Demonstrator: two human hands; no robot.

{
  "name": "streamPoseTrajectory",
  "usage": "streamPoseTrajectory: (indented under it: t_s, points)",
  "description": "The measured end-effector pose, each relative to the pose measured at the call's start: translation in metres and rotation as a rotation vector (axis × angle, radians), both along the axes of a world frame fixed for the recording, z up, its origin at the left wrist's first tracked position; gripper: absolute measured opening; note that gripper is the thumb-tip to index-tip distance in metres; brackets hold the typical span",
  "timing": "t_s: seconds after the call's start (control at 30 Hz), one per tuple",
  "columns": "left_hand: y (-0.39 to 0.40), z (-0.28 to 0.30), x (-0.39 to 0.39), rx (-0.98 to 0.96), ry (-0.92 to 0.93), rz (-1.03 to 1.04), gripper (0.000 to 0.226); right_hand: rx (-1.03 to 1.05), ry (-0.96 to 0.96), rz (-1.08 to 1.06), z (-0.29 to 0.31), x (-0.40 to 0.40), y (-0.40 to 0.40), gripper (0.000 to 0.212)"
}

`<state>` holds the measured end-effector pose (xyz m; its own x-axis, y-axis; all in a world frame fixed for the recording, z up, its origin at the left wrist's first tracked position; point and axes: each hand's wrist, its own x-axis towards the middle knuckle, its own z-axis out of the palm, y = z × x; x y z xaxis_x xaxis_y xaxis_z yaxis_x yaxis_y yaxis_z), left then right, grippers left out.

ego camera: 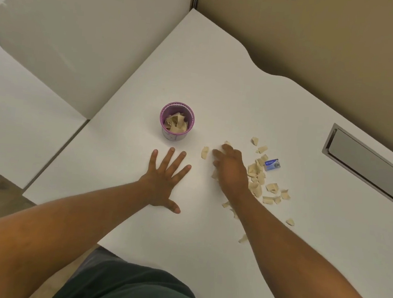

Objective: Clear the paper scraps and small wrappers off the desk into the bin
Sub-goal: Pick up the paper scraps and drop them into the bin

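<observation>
Head view, centre of the frame: the right hand [230,170] lies low over the near-left edge of the paper scraps [257,176], fingers curled loosely and pointing toward the upper left. It looks to be gathering a few pieces under the palm, though motion blur hides whether anything is actually pinched, so I cannot tell if it has closed on a scrap. One loose scrap [205,152] sits just beyond the fingertips, on the side toward the bin. Most of the pile spreads to the lower right of this hand, running in a band along the forearm, with a small blue wrapper [272,164] at its right edge. The left hand [164,181] rests flat and spread on the desk [221,84], holding nothing. The purple bin [176,122], already partly filled, stands up-left of the right hand, with the left hand just below it; a sweep or carry would run up-left.
</observation>
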<state>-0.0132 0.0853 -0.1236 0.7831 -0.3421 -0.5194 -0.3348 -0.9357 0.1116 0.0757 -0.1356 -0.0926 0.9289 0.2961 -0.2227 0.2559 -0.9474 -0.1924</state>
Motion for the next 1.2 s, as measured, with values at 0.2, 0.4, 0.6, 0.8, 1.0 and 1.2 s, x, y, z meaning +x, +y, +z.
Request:
streamPoseTrajectory:
  t_s: [0.2,0.4,0.6,0.8,1.0,1.2]
  points:
    - [0.001,0.002,0.001,0.004,0.001,-0.014,0.135,0.087,0.017,-0.064,-0.002,0.015,-0.008,0.021]
    - [0.000,0.003,0.001,0.014,0.023,-0.018,0.134,0.493,-0.052,-0.333,0.053,0.016,0.025,0.017]
    - [0.000,0.001,0.003,0.001,0.056,-0.011,0.135,0.627,-0.094,0.011,0.112,0.032,0.099,0.009]
    - [0.000,0.002,0.004,0.010,0.066,-0.013,0.135,0.279,0.172,0.136,0.117,0.059,0.133,0.024]
    - [0.001,0.002,0.003,0.016,0.064,-0.019,0.135,0.335,0.207,0.100,0.122,0.071,0.133,0.036]
    - [0.001,0.003,0.003,0.015,0.050,-0.016,0.135,0.680,0.129,-0.155,0.137,0.071,0.092,0.027]
